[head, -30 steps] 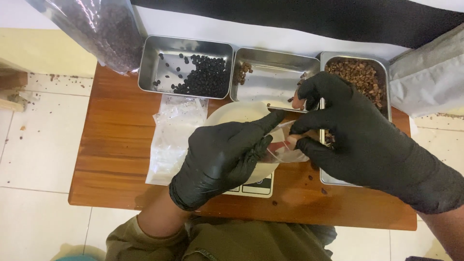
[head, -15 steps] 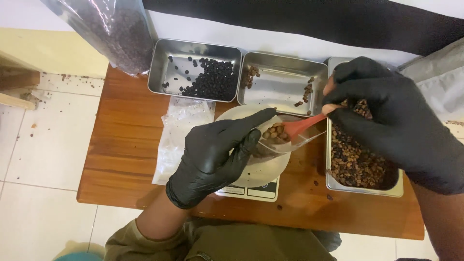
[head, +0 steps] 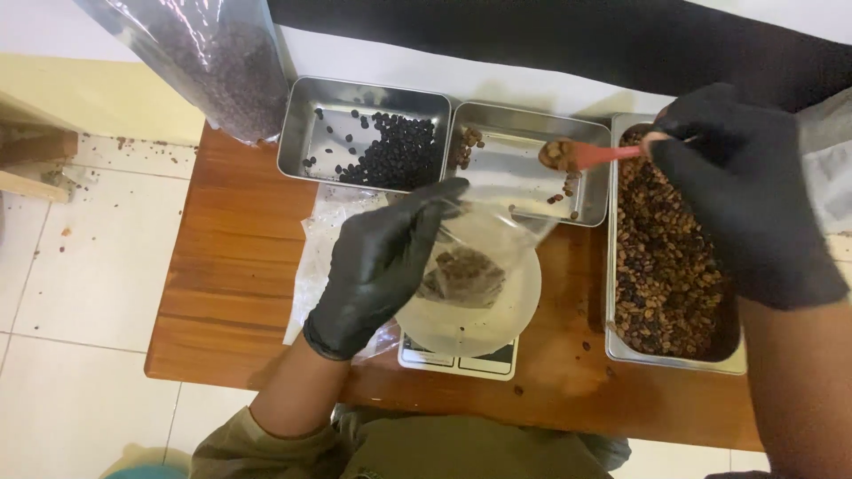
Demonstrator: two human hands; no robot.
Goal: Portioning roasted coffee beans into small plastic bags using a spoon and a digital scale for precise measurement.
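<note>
Left hand point(head: 382, 262), in a black glove, grips the rim of a clear plastic bag point(head: 479, 257) and holds its mouth open; fingers are closed on the film. Directly beside and below this hand, the bag rests in a white bowl point(head: 470, 319) set on a small scale point(head: 457, 357) on the wooden surface point(head: 240, 266). Brown beans lie in the bottom of the bag, just right of the left palm.

Right hand point(head: 745, 195), also gloved, pinches the handle of a red spoon point(head: 581, 155). The spoon bowl carries brown beans and sits up and to the left of this hand, above the middle metal tray point(head: 524, 124), apart from the bag. Half a second earlier the spoon tip was at the bag mouth, near the left fingers; it has since moved farther away.

Beneath the right hand lies a long tray of brown beans point(head: 666, 266). Beyond the left hand, a tray of dark beans point(head: 355, 106) is followed by a tall bag of dark beans point(head: 222, 62).
</note>
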